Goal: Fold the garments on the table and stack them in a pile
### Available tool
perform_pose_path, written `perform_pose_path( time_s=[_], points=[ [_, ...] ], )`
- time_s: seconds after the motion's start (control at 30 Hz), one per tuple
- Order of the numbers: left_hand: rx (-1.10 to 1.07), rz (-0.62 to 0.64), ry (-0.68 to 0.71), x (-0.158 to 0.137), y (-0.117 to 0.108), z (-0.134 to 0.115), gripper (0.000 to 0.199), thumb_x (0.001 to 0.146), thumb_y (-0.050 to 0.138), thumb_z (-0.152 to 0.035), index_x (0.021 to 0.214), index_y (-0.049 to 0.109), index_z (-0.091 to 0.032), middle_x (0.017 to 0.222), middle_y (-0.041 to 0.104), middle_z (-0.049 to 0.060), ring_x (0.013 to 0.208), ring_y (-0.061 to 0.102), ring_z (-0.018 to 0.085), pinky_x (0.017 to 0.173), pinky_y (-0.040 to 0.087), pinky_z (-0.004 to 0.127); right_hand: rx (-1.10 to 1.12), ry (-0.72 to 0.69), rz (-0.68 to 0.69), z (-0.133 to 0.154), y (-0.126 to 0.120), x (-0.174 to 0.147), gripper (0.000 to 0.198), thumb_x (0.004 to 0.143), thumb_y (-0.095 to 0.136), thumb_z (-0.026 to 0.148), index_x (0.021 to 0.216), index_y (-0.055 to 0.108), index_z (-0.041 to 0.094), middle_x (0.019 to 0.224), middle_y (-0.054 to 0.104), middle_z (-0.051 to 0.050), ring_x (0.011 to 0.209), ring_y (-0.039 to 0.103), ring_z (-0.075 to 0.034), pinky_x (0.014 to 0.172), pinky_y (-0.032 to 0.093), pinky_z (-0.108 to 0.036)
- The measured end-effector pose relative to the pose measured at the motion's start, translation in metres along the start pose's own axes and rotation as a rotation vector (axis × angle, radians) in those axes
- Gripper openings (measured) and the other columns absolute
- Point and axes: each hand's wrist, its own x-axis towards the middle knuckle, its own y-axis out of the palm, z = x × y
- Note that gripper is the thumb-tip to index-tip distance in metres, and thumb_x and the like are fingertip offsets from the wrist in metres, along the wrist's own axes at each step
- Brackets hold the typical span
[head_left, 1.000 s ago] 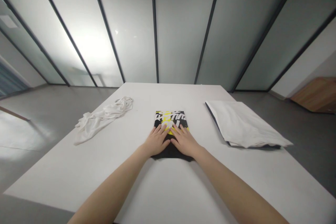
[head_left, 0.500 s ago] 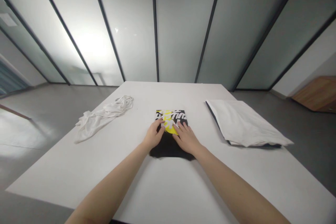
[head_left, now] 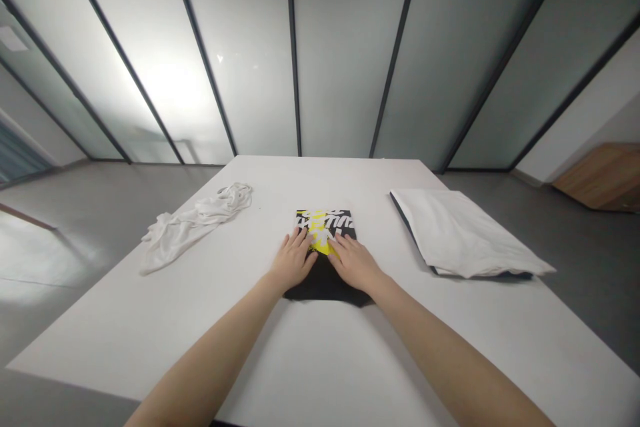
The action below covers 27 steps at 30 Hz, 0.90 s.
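A folded black garment (head_left: 326, 280) with a white and yellow print lies flat on the white table (head_left: 320, 353), in the middle. My left hand (head_left: 293, 258) rests palm down on its left side, fingers stretched out over the print's edge. On the right side, my right hand (head_left: 354, 260) also lies flat with its fingers spread, touching the cloth. Neither hand grips anything. Parts of the garment's two sides are hidden beneath the hands.
A crumpled white cloth (head_left: 197, 223) lies along the table's left edge. Folded white cloth (head_left: 465, 233) with a dark layer underneath sits at the right, its corner reaching past the table edge. Frosted glass panels (head_left: 335, 53) stand behind the table.
My left hand has flattened, its fingers now straighter and shifted slightly left on the garment. The right hand stays in nearly the same place. The whole view has moved a little.
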Motion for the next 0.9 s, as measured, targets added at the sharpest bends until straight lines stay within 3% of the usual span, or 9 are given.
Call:
perform_pose_path(
  time_s=[0.13, 0.23, 0.3, 0.4, 0.53, 0.63, 0.73, 0.8, 0.9],
  points=[
    [-0.008, 0.019, 0.085, -0.001, -0.004, -0.002, 0.057, 0.108, 0.042, -0.049, 0.160, 0.044, -0.025, 0.172, 0.035, 0.011, 0.161, 0.025, 0.033, 0.127, 0.027, 0.058, 0.036, 0.020, -0.045, -0.001, -0.008, 0.003, 0.044, 0.110, 0.037, 0.037, 0.137, 0.070, 0.024, 0.144, 0.066, -0.012, 0.126, 0.062, -0.028, 0.110, 0.045, -0.042],
    [0.015, 0.096, 0.115, -0.002, -0.005, -0.003, 0.056, 0.107, 0.043, -0.054, 0.156, 0.051, -0.028, 0.169, 0.041, 0.009, 0.157, 0.034, 0.035, 0.125, 0.031, 0.059, 0.030, 0.053, -0.127, 0.000, -0.003, 0.002, 0.047, 0.109, 0.041, 0.037, 0.147, 0.063, 0.023, 0.154, 0.059, -0.013, 0.139, 0.052, -0.031, 0.117, 0.038, -0.046],
    [0.026, 0.083, 0.119, -0.002, -0.008, -0.006, 0.053, 0.108, 0.043, -0.053, 0.153, 0.055, -0.027, 0.166, 0.046, 0.010, 0.153, 0.042, 0.034, 0.123, 0.034, 0.055, 0.003, 0.039, -0.128, 0.000, 0.001, 0.001, 0.053, 0.108, 0.045, 0.040, 0.156, 0.055, 0.020, 0.164, 0.048, -0.014, 0.149, 0.041, -0.035, 0.121, 0.033, -0.051],
    [0.034, 0.032, 0.126, -0.002, -0.017, -0.013, 0.045, 0.108, 0.043, -0.051, 0.139, 0.066, -0.027, 0.155, 0.059, 0.010, 0.138, 0.056, 0.030, 0.116, 0.043, 0.049, -0.015, -0.011, -0.060, 0.001, 0.002, -0.001, 0.053, 0.108, 0.046, 0.041, 0.155, 0.055, 0.019, 0.164, 0.048, -0.015, 0.147, 0.045, -0.035, 0.118, 0.035, -0.050],
    [0.065, 0.014, 0.084, 0.000, -0.031, -0.023, 0.040, 0.109, 0.040, -0.046, 0.108, 0.073, -0.024, 0.114, 0.076, 0.010, 0.104, 0.069, 0.027, 0.096, 0.053, 0.042, 0.007, -0.074, -0.048, 0.002, -0.011, 0.001, 0.040, 0.111, 0.041, 0.036, 0.121, 0.076, 0.021, 0.132, 0.072, -0.013, 0.117, 0.065, -0.026, 0.102, 0.046, -0.038],
    [0.061, -0.023, 0.046, 0.000, -0.032, -0.026, 0.041, 0.110, 0.039, -0.043, 0.103, 0.072, -0.021, 0.092, 0.076, 0.010, 0.090, 0.070, 0.027, 0.089, 0.053, 0.041, 0.048, -0.060, -0.055, 0.006, -0.018, 0.000, 0.041, 0.111, 0.042, 0.035, 0.094, 0.076, 0.020, 0.100, 0.076, -0.010, 0.093, 0.068, -0.022, 0.088, 0.048, -0.033],
    [0.016, -0.092, 0.135, 0.001, -0.022, -0.024, 0.037, 0.109, 0.039, -0.036, 0.117, 0.072, -0.020, 0.109, 0.078, 0.011, 0.105, 0.070, 0.026, 0.100, 0.051, 0.041, 0.106, -0.098, -0.118, 0.011, -0.014, -0.002, 0.034, 0.108, 0.045, 0.034, 0.096, 0.073, 0.020, 0.100, 0.076, -0.009, 0.096, 0.068, -0.023, 0.091, 0.048, -0.035],
    [0.014, -0.095, 0.200, 0.000, -0.011, -0.021, 0.040, 0.108, 0.040, -0.033, 0.135, 0.066, -0.020, 0.137, 0.070, 0.012, 0.129, 0.063, 0.027, 0.113, 0.044, 0.043, 0.129, -0.117, -0.149, 0.012, -0.005, -0.002, 0.030, 0.106, 0.047, 0.032, 0.114, 0.072, 0.018, 0.123, 0.074, -0.013, 0.117, 0.065, -0.025, 0.104, 0.045, -0.038],
    [0.062, -0.007, 0.173, -0.001, 0.005, -0.018, 0.053, 0.107, 0.042, -0.039, 0.154, 0.052, -0.018, 0.161, 0.051, 0.015, 0.151, 0.044, 0.034, 0.122, 0.033, 0.054, 0.082, -0.048, -0.070, 0.010, 0.008, -0.001, 0.053, 0.104, 0.046, 0.035, 0.151, 0.055, 0.011, 0.162, 0.049, -0.019, 0.149, 0.044, -0.032, 0.121, 0.033, -0.047]
  ],
)
